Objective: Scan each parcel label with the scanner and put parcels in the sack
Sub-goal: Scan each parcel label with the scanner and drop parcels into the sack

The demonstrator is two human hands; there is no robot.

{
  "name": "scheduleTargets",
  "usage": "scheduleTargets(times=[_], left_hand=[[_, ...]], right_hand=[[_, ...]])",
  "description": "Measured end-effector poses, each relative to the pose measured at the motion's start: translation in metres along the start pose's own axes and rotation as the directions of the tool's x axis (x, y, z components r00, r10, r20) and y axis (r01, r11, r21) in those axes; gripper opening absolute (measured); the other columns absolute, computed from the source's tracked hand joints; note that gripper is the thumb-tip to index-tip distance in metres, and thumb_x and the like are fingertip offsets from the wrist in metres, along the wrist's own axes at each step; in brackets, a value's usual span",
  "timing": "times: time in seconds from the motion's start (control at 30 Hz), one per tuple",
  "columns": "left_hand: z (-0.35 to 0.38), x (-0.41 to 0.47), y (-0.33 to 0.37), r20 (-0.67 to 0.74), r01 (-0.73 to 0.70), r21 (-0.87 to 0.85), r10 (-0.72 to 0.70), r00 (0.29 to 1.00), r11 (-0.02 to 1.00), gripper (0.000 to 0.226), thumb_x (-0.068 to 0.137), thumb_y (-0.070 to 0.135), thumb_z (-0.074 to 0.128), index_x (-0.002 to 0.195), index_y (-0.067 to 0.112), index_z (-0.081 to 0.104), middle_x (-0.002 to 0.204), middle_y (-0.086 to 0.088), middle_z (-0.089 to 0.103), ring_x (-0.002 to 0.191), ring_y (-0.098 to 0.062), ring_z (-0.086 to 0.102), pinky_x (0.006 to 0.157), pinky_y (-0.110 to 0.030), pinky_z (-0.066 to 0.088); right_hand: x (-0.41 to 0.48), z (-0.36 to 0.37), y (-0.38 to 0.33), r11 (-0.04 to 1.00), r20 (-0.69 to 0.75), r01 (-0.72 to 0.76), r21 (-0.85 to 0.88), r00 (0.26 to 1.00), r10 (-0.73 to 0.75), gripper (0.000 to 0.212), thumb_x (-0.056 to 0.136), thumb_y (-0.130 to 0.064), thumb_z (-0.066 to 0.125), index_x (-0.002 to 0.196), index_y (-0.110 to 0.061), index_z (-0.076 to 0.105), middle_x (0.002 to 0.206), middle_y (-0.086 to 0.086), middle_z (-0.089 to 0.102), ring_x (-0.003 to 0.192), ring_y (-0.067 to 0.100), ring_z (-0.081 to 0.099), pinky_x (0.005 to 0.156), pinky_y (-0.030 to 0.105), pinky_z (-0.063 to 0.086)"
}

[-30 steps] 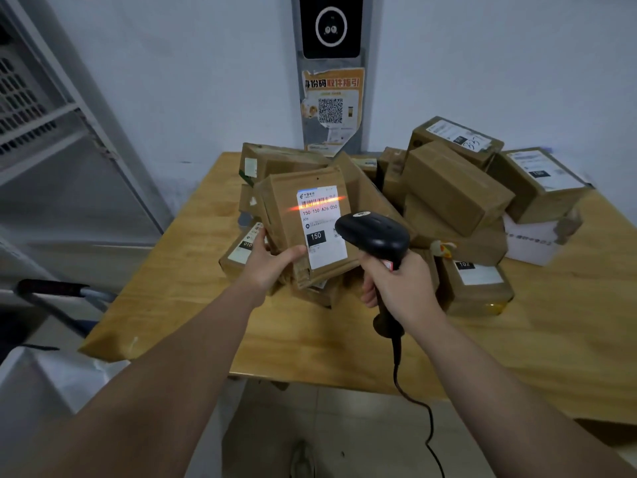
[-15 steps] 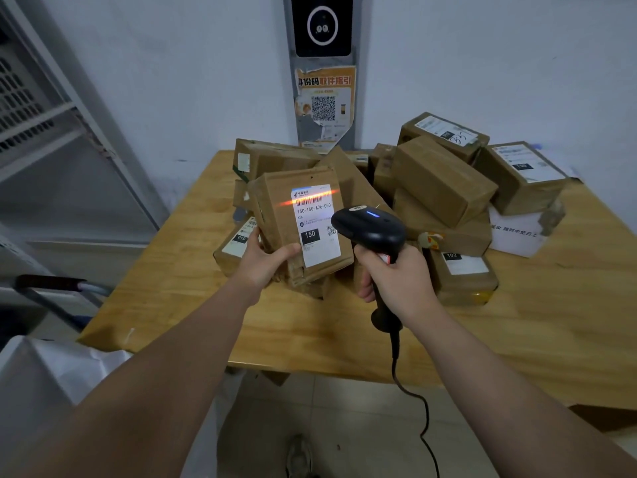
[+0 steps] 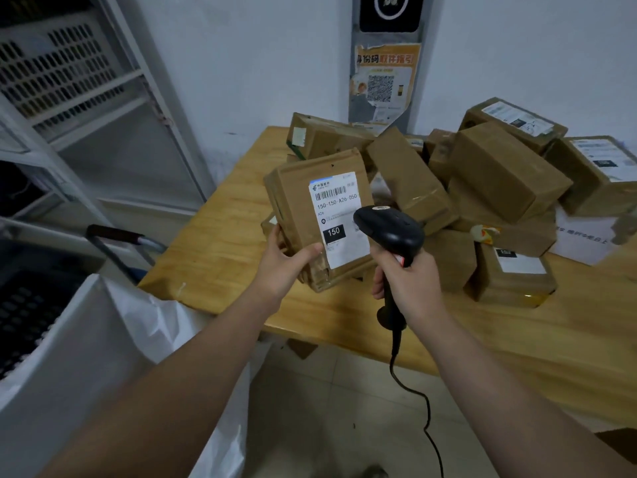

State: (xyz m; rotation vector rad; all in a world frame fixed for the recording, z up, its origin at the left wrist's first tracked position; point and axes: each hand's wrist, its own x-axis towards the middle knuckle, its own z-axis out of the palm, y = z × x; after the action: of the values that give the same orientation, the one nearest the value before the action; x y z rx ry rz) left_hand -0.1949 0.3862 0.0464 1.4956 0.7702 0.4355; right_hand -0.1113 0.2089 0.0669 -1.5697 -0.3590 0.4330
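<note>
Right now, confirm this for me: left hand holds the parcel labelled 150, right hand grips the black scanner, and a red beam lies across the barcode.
Wrong on the beam: the head view shows no red line on the barcode, which is unlit. The rest holds: the left hand holds the parcel labelled 150 and the right hand grips the black scanner.

- Two forearms come in from the bottom edge of the frame, one from the lower left corner and one from the lower right; both are bare along their whole visible length, with no sleeve over them.
- The left hand point(image 3: 281, 267), just left of centre, is bare at the fingers and wrist.
- The right hand point(image 3: 410, 281), just right of centre, is likewise bare, seen from its back.
- At the bottom edge, near the middle, the rounded grey toe of a shoe point(image 3: 374, 472) shows, blurred.
</note>
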Motion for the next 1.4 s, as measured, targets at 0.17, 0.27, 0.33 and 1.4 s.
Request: scheduleTargets(times=[0.17, 0.27, 0.33, 1.4], left_hand=[[-0.066, -0.038, -0.02, -0.072, -0.004, -0.015, 0.003, 0.997, 1.0, 0.061, 0.083, 0.02, 0.074, 0.128, 0.036, 0.036, 0.106, 0.015, 0.06, 0.099, -0.009, 0.064, 0.082, -0.028, 0.053], [-0.123, -0.067, -0.044, -0.132, 0.043, -0.034, -0.048, 0.99, 0.998, 0.065, 0.085, 0.018, 0.073, 0.136, 0.031, 0.035, 0.106, 0.011, 0.062, 0.096, -0.008, 0.065, 0.075, -0.023, 0.054], [-0.168, -0.09, -0.066, -0.164, 0.11, 0.009, -0.107, 0.981, 0.994, 0.073, 0.084, 0.021, 0.073, 0.144, 0.026, 0.031, 0.113, 0.006, 0.061, 0.1, -0.011, 0.064, 0.078, -0.026, 0.054], [-0.318, -0.133, -0.255, -0.028, 0.101, 0.986, -0.455, 0.89, 0.136, 0.067, 0.097, 0.044, 0.042, 0.153, 0.025, 0.012, 0.16, -0.014, 0.001, 0.146, -0.035, 0.006, 0.118, -0.049, 0.016]], right_hand=[[-0.03, 0.061, 0.02, 0.997, 0.038, -0.071, 0.032, 0.997, 0.07, 0.025, 0.089, -0.022, 0.067, 0.077, -0.002, 0.059, 0.049, -0.002, 0.055, 0.047, 0.016, 0.056, 0.05, 0.026, 0.05], [-0.063, 0.108, 0.038, 0.988, 0.094, -0.152, 0.02, 0.984, 0.15, 0.029, 0.09, -0.022, 0.067, 0.072, -0.001, 0.06, 0.052, 0.003, 0.055, 0.048, 0.016, 0.056, 0.05, 0.025, 0.049], [-0.092, 0.142, 0.058, 0.978, 0.116, -0.208, 0.007, 0.972, 0.205, 0.028, 0.09, -0.022, 0.067, 0.069, -0.003, 0.06, 0.056, 0.005, 0.057, 0.05, 0.016, 0.057, 0.051, 0.026, 0.049], [-0.19, 0.258, 0.219, 0.839, -0.063, -0.337, -0.427, 0.937, 0.345, 0.035, 0.081, -0.018, 0.077, 0.068, -0.013, 0.044, 0.059, -0.004, 0.046, 0.053, 0.007, 0.046, 0.051, 0.016, 0.035]])
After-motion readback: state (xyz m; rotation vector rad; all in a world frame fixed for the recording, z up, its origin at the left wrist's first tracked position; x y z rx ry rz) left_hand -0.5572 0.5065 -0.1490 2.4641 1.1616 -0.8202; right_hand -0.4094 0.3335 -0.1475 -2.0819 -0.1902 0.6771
